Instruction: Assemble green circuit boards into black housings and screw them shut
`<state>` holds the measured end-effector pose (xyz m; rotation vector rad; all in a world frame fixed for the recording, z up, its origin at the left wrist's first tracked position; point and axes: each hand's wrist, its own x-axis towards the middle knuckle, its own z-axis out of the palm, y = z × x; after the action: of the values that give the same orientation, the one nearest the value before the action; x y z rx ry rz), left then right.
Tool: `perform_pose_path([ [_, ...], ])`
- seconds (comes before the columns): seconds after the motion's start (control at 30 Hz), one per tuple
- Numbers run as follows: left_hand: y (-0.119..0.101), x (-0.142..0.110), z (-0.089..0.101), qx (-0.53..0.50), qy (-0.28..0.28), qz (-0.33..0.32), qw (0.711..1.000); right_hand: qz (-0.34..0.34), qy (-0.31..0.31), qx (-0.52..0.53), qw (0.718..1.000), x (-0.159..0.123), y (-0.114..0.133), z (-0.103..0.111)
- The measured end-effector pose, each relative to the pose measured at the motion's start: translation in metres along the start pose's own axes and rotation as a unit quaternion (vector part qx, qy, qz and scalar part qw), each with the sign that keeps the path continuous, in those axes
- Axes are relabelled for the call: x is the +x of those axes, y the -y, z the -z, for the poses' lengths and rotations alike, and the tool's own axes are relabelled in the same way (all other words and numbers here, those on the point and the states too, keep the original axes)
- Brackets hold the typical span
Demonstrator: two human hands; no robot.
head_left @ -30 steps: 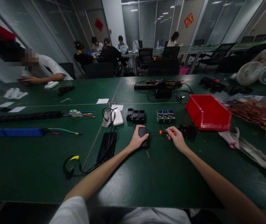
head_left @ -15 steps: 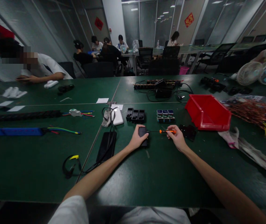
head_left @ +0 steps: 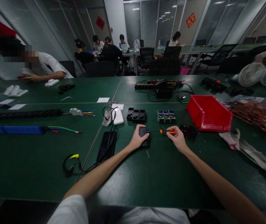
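Observation:
My left hand (head_left: 137, 139) is wrapped round a small black box (head_left: 143, 134) that rests on the green table (head_left: 161, 174). My right hand (head_left: 177, 139) pinches a thin screwdriver with an orange handle (head_left: 167, 131). The screwdriver lies level, and its tip touches the right side of the black box. Beyond the box stands a row of black housings (head_left: 135, 114). A group of small circuit boards (head_left: 166, 116) lies to their right. Flat black parts (head_left: 189, 132) sit just right of my right hand.
A red bin (head_left: 208, 113) stands at the right, with a bag of coloured wires (head_left: 256, 113) and a rag (head_left: 245, 144) beyond it. A white power bank (head_left: 118, 117), a black phone (head_left: 107, 146) and cables lie to the left. Another person (head_left: 39, 70) sits at the far left.

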<state>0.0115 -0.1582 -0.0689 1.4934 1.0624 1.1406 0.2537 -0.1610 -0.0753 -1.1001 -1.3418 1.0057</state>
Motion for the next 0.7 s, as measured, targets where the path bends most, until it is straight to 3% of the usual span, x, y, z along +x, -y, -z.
perform_pose_path([
  [0.23, -0.0006, 0.0000, 0.0004, 0.000, 0.001, 0.000, 1.000, -0.003, 0.014, -0.003, 1.000, 0.0002, 0.0045, -0.0006],
  [0.4, 0.0005, 0.0006, 0.0008, 0.003, 0.003, 0.004, 1.000, -0.040, 0.018, -0.023, 0.999, 0.0019, -0.0022, 0.0000],
  [0.7, -0.0006, 0.0000, 0.0004, 0.007, -0.003, -0.002, 1.000, -0.018, -0.004, -0.012, 1.000, 0.0022, -0.0040, 0.0000],
])
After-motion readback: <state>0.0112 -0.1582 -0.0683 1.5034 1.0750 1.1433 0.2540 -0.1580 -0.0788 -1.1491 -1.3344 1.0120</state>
